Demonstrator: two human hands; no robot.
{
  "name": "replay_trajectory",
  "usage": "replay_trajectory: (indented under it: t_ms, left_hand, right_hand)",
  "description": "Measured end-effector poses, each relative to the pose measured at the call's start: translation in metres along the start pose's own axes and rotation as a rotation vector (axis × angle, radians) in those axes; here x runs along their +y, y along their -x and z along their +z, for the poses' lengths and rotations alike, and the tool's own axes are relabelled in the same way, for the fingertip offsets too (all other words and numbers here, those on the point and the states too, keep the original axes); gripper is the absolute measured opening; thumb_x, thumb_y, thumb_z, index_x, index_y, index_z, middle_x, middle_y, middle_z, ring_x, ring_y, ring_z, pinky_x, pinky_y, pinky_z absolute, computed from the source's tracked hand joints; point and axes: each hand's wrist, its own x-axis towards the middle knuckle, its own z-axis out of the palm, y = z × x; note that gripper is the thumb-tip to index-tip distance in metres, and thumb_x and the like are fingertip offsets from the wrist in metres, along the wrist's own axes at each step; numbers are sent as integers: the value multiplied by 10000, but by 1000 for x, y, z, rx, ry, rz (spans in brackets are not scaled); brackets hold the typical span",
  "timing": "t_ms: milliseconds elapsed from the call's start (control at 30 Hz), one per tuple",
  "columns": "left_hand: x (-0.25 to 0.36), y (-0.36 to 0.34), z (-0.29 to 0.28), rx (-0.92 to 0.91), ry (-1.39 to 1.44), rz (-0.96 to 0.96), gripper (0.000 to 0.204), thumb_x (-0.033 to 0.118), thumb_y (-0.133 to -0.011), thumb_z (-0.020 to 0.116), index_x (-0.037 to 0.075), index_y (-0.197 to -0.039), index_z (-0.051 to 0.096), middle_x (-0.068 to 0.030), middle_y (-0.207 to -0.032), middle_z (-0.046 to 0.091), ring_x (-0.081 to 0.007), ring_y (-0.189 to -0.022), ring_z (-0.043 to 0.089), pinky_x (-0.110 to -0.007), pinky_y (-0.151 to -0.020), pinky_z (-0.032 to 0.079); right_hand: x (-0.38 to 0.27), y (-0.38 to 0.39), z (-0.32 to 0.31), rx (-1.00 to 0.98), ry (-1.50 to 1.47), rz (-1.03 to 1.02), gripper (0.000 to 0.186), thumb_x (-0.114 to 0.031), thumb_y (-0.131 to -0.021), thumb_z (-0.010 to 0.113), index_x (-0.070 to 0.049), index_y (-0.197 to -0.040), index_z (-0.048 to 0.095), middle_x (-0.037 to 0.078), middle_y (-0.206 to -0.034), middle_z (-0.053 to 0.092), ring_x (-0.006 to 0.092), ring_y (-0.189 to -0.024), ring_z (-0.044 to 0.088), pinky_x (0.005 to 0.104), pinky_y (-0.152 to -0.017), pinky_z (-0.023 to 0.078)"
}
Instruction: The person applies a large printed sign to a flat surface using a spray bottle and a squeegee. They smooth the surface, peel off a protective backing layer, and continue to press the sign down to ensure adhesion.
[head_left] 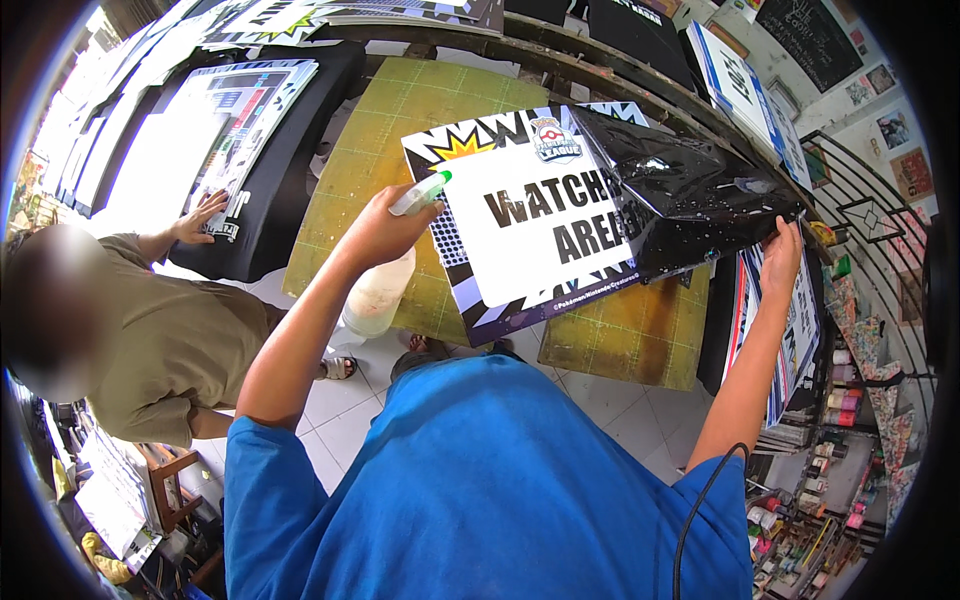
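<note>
A spray bottle (pixel 378 298) with a translucent body and a white and green head is gripped in my left hand (pixel 388 228). Its nozzle points at a printed sign board (pixel 535 225) with a white panel, bold black lettering and a purple border. Over the right part of that board lies a glossy black plastic sheet (pixel 690 195), creased and dotted with droplets. My right hand (pixel 781 260) is closed at the sheet's right corner; whether the board's edge is also in those fingers is hidden. The board sits at an angle over the worktable.
Beneath the board is a worktable with a yellow-green gridded top (pixel 400 115). At left, a person in a brown shirt (pixel 185 330) rests a hand on a black cloth (pixel 270 215) by stacked prints. More signs (pixel 735 90) stand at right, above paint-bottle shelves (pixel 840 400).
</note>
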Motion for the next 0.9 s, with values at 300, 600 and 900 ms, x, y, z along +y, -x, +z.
replay_trajectory:
  t_ms: [300,600,900]
  left_hand:
    - [-17,2,-11,55,-95,-27,399,363,-873,656,-12,-1010,670,-174,-861,678,-282,-817,648,-378,-776,497]
    - [-35,12,-44,58,65,-30,355,317,-891,673,16,-1080,671,-106,-943,692,-180,-850,640,-306,-809,490]
    - [-88,56,-98,180,610,253,305,27,-931,575,-8,-1232,609,-92,-1187,660,-170,-1099,603,-317,-977,463]
  right_hand:
    - [-13,13,28,56,47,-38,90,-111,-945,561,-112,-855,560,-39,-852,556,62,-792,506,243,-753,407]
    - [-9,18,23,10,86,-67,65,-129,-946,575,-79,-905,579,-7,-919,595,102,-860,557,259,-790,421]
    - [-10,42,27,19,161,-95,174,-152,-955,573,-38,-1075,623,24,-1069,633,129,-995,580,302,-897,430]
